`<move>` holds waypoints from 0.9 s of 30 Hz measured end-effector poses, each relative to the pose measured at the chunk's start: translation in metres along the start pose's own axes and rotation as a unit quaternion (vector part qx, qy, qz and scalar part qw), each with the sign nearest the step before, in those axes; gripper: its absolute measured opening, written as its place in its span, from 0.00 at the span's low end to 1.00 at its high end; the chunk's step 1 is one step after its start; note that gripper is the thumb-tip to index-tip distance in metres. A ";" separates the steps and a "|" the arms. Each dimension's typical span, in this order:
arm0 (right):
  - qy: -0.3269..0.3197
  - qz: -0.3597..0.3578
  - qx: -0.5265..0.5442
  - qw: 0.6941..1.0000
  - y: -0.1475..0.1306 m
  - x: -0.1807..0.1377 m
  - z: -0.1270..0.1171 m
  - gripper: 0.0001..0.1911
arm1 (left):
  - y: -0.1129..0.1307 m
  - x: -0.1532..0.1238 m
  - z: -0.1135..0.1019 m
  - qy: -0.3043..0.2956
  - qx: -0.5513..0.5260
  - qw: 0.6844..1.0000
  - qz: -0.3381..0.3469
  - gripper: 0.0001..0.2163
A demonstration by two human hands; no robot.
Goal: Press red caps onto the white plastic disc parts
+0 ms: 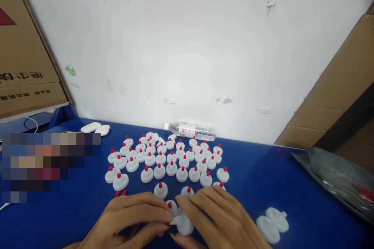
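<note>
At the front of the blue table (pixel 248 186), my right hand (pixel 222 218) grips a white round plastic piece (pixel 184 225) tipped on its side, its spout pointing left. My left hand (pixel 137 218) pinches a small red cap (pixel 167 224) at the tip of that spout; the fingers cover most of the cap. Just behind my fingers stands another white round piece (pixel 171 205) with a red cap on top. Two loose red caps (pixel 117 193) lie beyond my left hand. Several white round pieces with red tips (pixel 172 168) stand upright in loose rows ahead of both hands.
A clear plastic bottle (pixel 191 130) lies against the white wall (pixel 187 46). White round pieces without red caps (pixel 268 228) lie to the right, near a grey plastic bag (pixel 336 179). Cardboard (pixel 29 54) stands at left, with more cardboard (pixel 336 85) at right.
</note>
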State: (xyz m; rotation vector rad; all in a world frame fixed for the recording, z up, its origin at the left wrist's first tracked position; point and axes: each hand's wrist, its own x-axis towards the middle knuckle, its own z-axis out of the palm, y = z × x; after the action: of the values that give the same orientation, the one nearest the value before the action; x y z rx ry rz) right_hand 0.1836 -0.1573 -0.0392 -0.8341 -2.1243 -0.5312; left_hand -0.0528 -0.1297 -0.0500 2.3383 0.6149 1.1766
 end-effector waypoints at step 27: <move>0.047 -0.019 -0.003 0.999 -0.003 -0.002 0.003 0.23 | 0.002 0.005 -0.011 -0.010 0.266 0.953 0.146 0.13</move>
State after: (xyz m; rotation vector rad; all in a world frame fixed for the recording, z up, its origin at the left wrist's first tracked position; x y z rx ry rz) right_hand 0.1808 -0.1580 -0.0426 -0.7596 -2.0563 -0.5857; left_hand -0.0588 -0.1265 -0.0405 2.9757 0.6584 1.2237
